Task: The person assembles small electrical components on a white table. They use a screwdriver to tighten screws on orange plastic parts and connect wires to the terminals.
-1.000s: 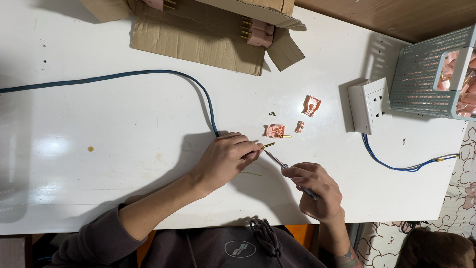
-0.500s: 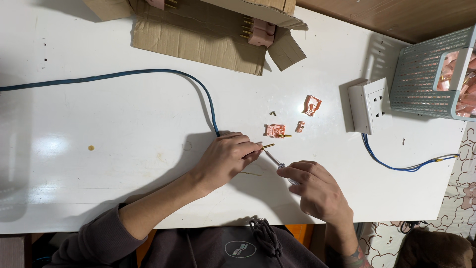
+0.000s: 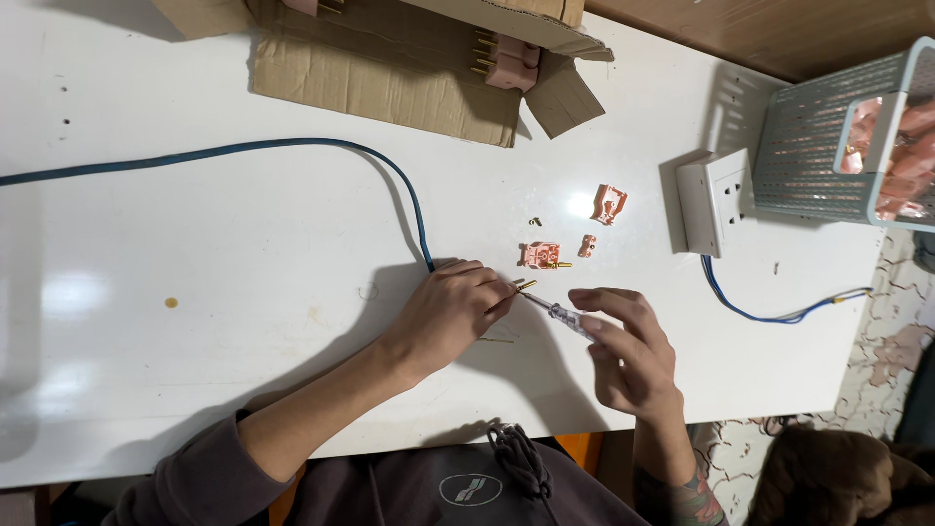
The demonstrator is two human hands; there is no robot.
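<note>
My left hand is closed around the end of the blue cable near the table's front edge, with a small brass pin sticking out past the fingers. My right hand grips a small clear-handled screwdriver, whose tip points left onto that pin. Just beyond the hands lie pink plug parts: a body with brass pins, a small clamp piece and a cover. A tiny screw lies near them.
An opened cardboard box with more pink plugs sits at the back. A white wall socket with a blue lead lies to the right, beside a pale mesh basket holding pink parts. The white table ends at the right.
My right hand has turned and opened its fingers somewhat around the screwdriver, shifting slightly right. The left hand has stayed on the cable end.
</note>
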